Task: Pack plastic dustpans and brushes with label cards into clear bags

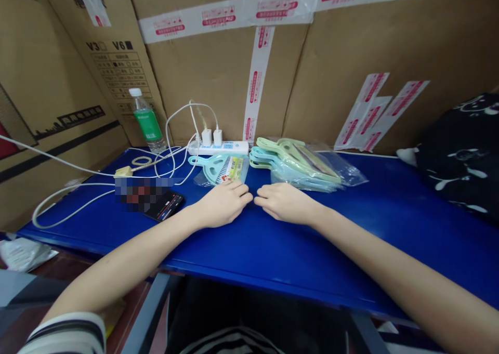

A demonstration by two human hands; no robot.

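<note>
My left hand (227, 203) rests on the blue table with its fingers curled in; nothing shows in it. Facing it across a small gap is my right hand (287, 203), also closed, with nothing visible in its fingers. Just beyond my left hand lies a light-blue mini dustpan with a brush (218, 168), in a clear bag with a printed label. Behind my right hand is a stack of bagged mini dustpans (300, 164), green and light blue, handles pointing left. Neither hand appears to hold any of them. My palms are hidden from view.
A white power strip (237, 147) with plugs and looping cables runs along the back. To the left are a water bottle (148, 122) and a phone (166, 206), partly blurred. Cardboard (218, 73) walls the rear. Dark patterned fabric (460, 156) sits at right.
</note>
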